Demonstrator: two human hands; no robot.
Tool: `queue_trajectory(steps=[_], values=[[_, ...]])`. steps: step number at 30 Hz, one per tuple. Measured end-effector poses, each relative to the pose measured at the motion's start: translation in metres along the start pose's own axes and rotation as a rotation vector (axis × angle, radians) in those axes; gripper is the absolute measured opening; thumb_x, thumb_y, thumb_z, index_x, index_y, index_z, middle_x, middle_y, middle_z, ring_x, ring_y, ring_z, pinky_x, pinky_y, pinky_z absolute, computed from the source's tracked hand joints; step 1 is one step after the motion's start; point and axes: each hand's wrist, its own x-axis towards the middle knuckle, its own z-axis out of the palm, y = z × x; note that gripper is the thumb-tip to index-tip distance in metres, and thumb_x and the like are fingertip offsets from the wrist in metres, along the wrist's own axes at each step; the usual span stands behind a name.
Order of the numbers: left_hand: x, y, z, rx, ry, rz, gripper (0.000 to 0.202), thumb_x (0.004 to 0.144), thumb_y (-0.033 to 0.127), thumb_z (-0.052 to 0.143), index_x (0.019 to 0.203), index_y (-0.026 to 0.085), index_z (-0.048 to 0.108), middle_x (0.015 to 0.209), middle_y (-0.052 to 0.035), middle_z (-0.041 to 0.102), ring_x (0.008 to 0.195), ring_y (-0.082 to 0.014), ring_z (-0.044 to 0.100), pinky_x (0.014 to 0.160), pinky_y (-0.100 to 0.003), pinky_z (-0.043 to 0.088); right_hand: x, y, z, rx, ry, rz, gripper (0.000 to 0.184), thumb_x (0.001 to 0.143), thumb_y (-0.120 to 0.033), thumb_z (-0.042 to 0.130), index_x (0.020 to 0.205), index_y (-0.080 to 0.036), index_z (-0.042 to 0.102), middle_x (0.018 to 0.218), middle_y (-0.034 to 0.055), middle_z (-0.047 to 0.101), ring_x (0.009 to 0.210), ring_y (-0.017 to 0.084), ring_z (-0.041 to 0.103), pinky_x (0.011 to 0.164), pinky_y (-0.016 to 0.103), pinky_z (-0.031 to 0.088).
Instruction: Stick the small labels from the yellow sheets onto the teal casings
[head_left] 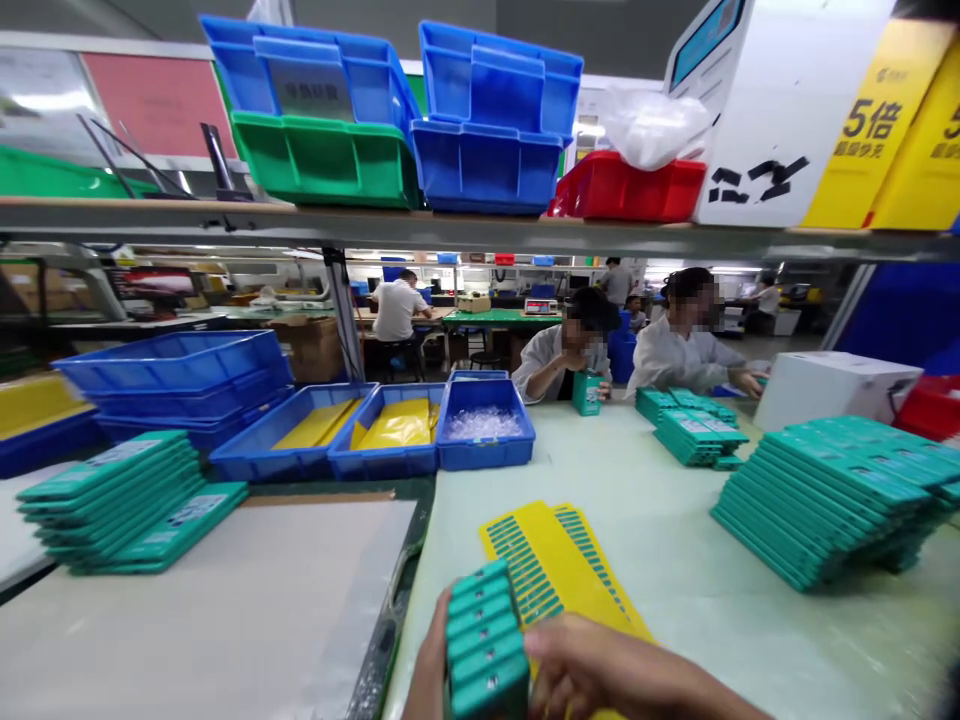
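A small stack of flat teal packs (486,640), each with a small dark hole in its end, is gripped from the left by my left hand (426,665) near the bottom of the head view. My right hand (581,660) is at the stack's right side, fingers curled and thumb by its edge; what its fingertips pinch, if anything, is hidden. Under and behind my hands lie yellow sheets (544,550) bearing rows of small teal strips, flat on the pale green tabletop (457,510).
Teal packs are piled at right (832,500), at left (127,500) and farther back (694,425). Blue bins (487,455) hold yellow packets and clear bits. A shelf (480,235) with bins and boxes crosses overhead. Two people (566,350) work opposite, one holding a teal block.
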Motion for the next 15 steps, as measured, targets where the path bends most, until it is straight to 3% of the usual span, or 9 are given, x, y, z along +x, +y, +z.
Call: queue_trajectory(steps=[2,4,7,10,12,15], values=[[0.001,0.003,-0.005,0.006,0.003,-0.069,0.135,0.06,0.069,0.1,0.172,0.027,0.036,0.17,-0.0235,0.051,0.157,-0.0564,0.05,0.128,-0.073,0.045,0.007,0.022,0.007,-0.265,0.242,-0.219,0.109,0.052,-0.062,0.1,0.146,-0.017,0.07,0.131,0.0184,0.077,0.118,0.037,0.073,0.11,0.049,0.056],[0.001,0.015,-0.003,-0.094,-0.046,-0.14,0.149,0.057,0.078,0.099,0.175,0.023,0.027,0.175,-0.0275,0.043,0.161,-0.0564,0.044,0.131,-0.072,0.04,0.017,0.047,0.021,-0.385,0.417,-0.4,0.119,0.052,-0.042,0.103,0.16,-0.016,0.06,0.155,0.0225,0.066,0.141,0.043,0.064,0.121,0.054,0.052],[-0.001,0.047,0.01,-0.4,-0.141,-0.183,0.161,0.045,0.094,0.095,0.174,0.022,0.03,0.172,-0.0263,0.046,0.158,-0.0552,0.047,0.131,-0.067,0.04,0.028,0.082,0.046,-0.344,0.629,-0.547,0.094,0.073,-0.032,0.091,0.16,-0.016,0.059,0.158,0.0208,0.065,0.139,0.037,0.068,0.115,0.049,0.06],[0.001,0.076,0.025,-0.465,-0.045,-0.135,0.126,0.067,0.093,0.085,0.165,0.023,0.046,0.168,-0.0196,0.051,0.153,-0.0471,0.053,0.128,-0.055,0.045,0.031,0.106,0.069,-0.337,0.817,-0.688,0.064,0.094,-0.031,0.076,0.156,-0.019,0.063,0.151,0.0164,0.071,0.126,0.03,0.077,0.096,0.04,0.069],[0.002,0.089,0.031,-0.451,0.037,-0.178,0.093,0.083,0.074,0.084,0.156,0.024,0.054,0.159,-0.0159,0.059,0.143,-0.0406,0.061,0.12,-0.048,0.051,0.028,0.113,0.077,-0.374,0.933,-0.82,0.046,0.103,-0.029,0.069,0.148,-0.021,0.068,0.14,0.0141,0.077,0.118,0.027,0.079,0.093,0.038,0.07],[0.003,0.099,0.035,-0.448,0.08,-0.232,0.07,0.086,0.047,0.081,0.148,0.023,0.057,0.146,-0.0124,0.066,0.13,-0.0344,0.067,0.111,-0.042,0.053,0.02,0.112,0.078,-0.426,1.03,-0.938,0.029,0.104,-0.026,0.069,0.133,-0.023,0.074,0.13,0.0124,0.079,0.117,0.028,0.079,0.098,0.042,0.067]])
